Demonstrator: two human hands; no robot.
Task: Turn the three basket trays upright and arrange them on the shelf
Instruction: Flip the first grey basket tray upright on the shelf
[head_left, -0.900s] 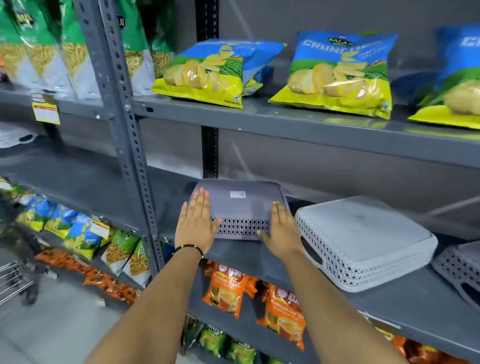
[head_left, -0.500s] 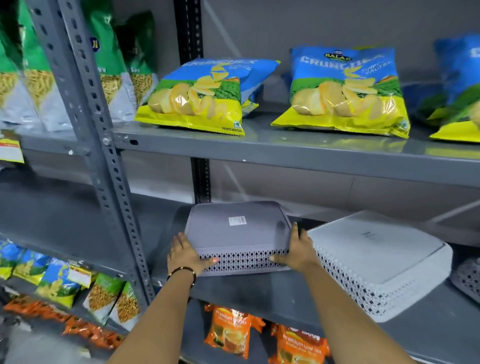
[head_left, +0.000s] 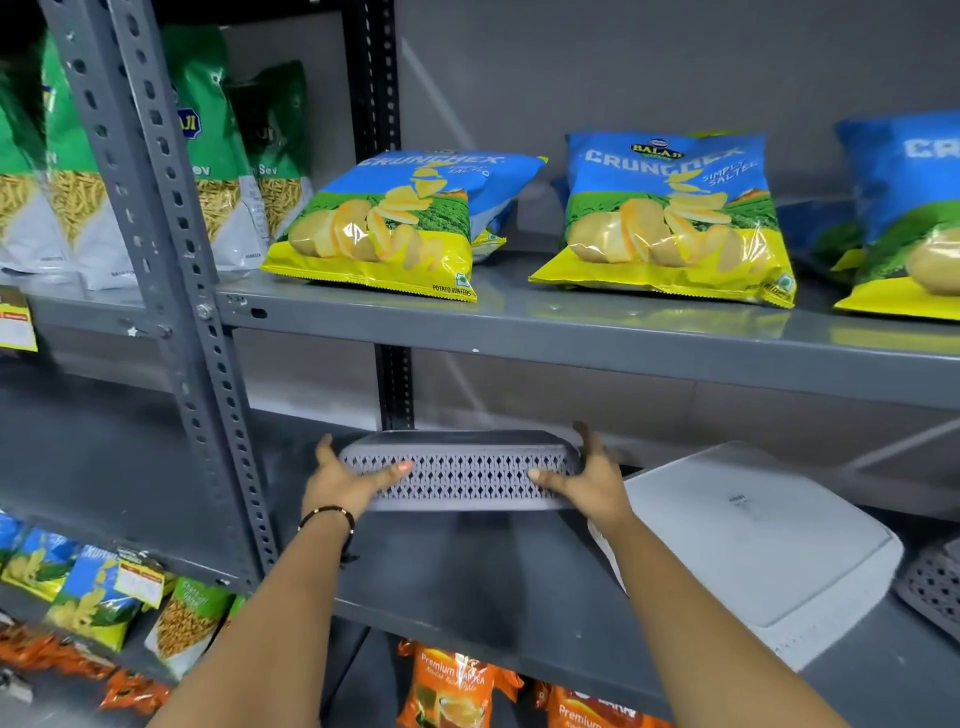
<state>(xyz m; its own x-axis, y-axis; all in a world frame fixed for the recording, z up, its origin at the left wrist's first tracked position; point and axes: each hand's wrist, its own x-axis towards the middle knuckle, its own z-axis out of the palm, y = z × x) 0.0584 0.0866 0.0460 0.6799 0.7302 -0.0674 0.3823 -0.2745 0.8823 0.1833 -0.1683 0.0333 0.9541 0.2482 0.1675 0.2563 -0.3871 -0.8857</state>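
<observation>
A dark grey basket tray (head_left: 462, 470) with a lattice side wall is held above the middle shelf (head_left: 467, 587), bottom still facing up, its near wall facing me. My left hand (head_left: 348, 480) grips its left end and my right hand (head_left: 592, 478) grips its right end. To the right a white basket tray (head_left: 753, 551) lies upside down on the same shelf. At the far right edge only a corner of a third grey tray (head_left: 935, 582) shows.
The upper shelf (head_left: 571, 332) hangs close above the lifted tray and carries blue-and-yellow crisp bags (head_left: 384, 228). A perforated grey upright (head_left: 171, 291) stands just left of my left hand. Snack packets (head_left: 457, 686) fill the shelf below.
Both hands slid from the tray's top to its ends and lifted it off the shelf. Its top face, seen before, is now almost edge-on, and the view has moved closer.
</observation>
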